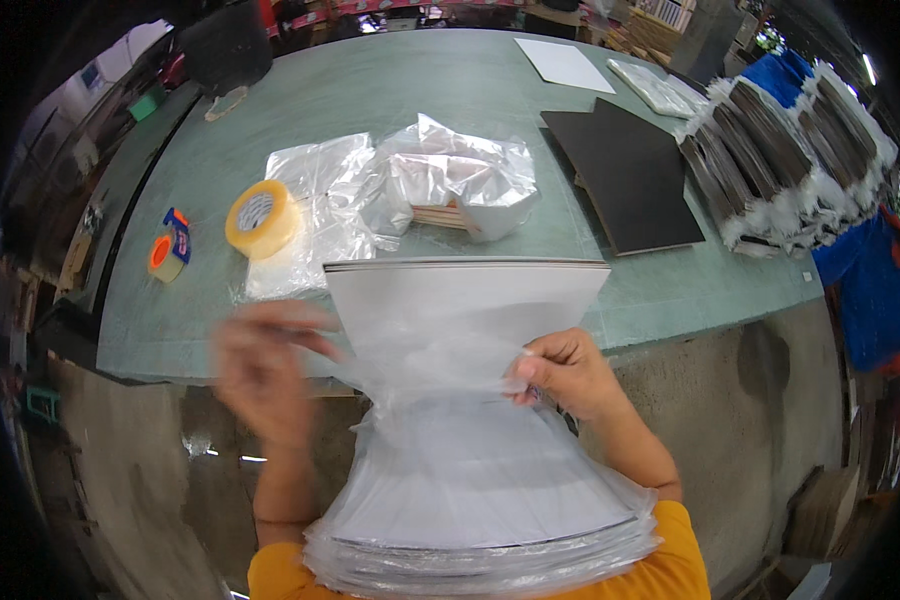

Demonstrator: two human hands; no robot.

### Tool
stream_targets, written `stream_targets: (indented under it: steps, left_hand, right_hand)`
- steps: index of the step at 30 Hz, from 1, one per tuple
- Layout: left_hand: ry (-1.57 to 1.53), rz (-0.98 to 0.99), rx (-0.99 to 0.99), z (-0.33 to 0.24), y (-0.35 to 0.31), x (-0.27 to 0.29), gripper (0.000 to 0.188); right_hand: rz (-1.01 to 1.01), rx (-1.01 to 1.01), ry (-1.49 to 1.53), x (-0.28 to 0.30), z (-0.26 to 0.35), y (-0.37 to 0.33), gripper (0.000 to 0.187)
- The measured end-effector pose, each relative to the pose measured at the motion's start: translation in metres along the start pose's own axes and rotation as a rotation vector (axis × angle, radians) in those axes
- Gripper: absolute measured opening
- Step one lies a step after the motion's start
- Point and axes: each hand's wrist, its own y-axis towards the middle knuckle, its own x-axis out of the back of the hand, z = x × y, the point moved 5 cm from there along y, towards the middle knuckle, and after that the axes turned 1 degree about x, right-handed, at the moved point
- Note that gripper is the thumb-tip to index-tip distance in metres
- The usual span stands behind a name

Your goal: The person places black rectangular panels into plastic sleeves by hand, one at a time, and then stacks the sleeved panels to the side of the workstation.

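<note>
A stack of white sheets or boards (470, 300) with dark edges leans at the table's near edge, straight ahead of me. Clear plastic film (440, 365) runs across its lower part. My right hand (567, 375) pinches the film's edge between thumb and fingers, at the right side. To the left of the boards, my left hand (270, 370) is smeared by motion, its fingertips near the film's left edge; its grip cannot be made out. Closer to me lies a thick pile of white sheets in clear plastic (480, 480), between my forearms.
On the green table (650, 310) lie a large tape roll (262, 218), a small tape dispenser (170, 247), flat clear bags (315, 190), a crumpled plastic-covered bundle (460, 180), dark boards (630, 180) and a white sheet (565, 65). Plastic-wrapped dark stacks (785, 160) stand at right.
</note>
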Motion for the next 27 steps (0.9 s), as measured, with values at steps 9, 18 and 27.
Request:
stream_targets:
  steps: [9, 18, 27]
  left_hand:
    - [0.234, 0.890, -0.004, 0.012, -0.031, -0.078, 0.017]
    - [-0.007, 1.017, 0.239, 0.031, -0.018, -0.075, 0.017]
    - [-0.420, 1.241, 0.537, 0.024, -0.020, -0.064, 0.015]
  right_hand:
    - [-0.212, 0.526, -0.566, -0.023, 0.052, -0.001, 0.027]
    - [0.225, 0.155, -0.372, -0.035, -0.006, 0.007, 0.034]
    - [0.779, 0.067, 0.118, -0.005, 0.017, -0.020, 0.028]
